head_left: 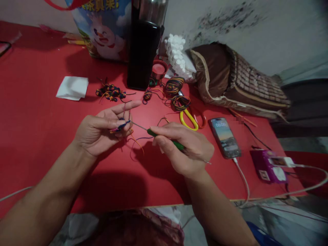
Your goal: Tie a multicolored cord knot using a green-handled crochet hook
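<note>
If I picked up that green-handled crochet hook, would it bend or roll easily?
The crochet hook probably won't bend easily: its thin metallic shaft looks straight. It should feel light, being so slim in the right hand. Set down, it might roll, though that hand hides much of the green handle.

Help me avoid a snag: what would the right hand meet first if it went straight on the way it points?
Probably the yarn piece pinched in the left hand; the hook held in the right hand points there, its tip seemingly touching, though depth is unclear.

Prob. home, w/ cushion [256, 77], phone [223, 135]
</note>
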A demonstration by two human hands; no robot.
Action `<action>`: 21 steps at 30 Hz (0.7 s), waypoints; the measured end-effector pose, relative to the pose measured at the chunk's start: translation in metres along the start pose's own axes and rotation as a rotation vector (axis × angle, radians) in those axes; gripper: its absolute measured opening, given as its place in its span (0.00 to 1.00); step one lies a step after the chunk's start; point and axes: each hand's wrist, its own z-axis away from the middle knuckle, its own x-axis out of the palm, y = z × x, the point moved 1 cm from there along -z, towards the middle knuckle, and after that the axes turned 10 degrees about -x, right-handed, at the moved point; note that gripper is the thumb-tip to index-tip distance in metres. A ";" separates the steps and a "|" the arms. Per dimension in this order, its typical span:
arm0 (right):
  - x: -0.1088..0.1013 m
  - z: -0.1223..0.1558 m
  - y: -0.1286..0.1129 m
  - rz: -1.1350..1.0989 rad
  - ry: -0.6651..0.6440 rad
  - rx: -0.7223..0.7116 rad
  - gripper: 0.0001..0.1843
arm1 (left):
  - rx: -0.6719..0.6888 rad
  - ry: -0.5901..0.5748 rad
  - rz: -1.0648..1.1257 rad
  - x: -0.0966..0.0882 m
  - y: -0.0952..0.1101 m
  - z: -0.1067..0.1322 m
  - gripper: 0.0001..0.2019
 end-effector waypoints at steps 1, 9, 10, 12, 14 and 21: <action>0.000 0.000 0.000 0.001 0.000 0.000 0.14 | 0.003 -0.006 0.001 0.000 0.000 0.000 0.29; 0.006 0.005 0.001 0.104 0.016 0.035 0.12 | 0.145 0.074 -0.046 0.002 -0.004 0.001 0.31; 0.007 0.006 0.000 0.113 0.018 0.039 0.12 | 0.171 0.079 -0.055 0.003 -0.004 0.001 0.31; 0.009 0.007 0.000 0.117 0.031 0.054 0.13 | 0.205 0.106 -0.068 0.004 -0.005 0.001 0.31; 0.011 0.008 0.000 0.112 0.045 0.057 0.13 | 0.221 0.119 -0.075 0.004 -0.006 0.001 0.31; 0.013 0.010 0.002 0.103 0.052 0.051 0.13 | 0.206 0.094 -0.071 0.003 -0.006 0.000 0.32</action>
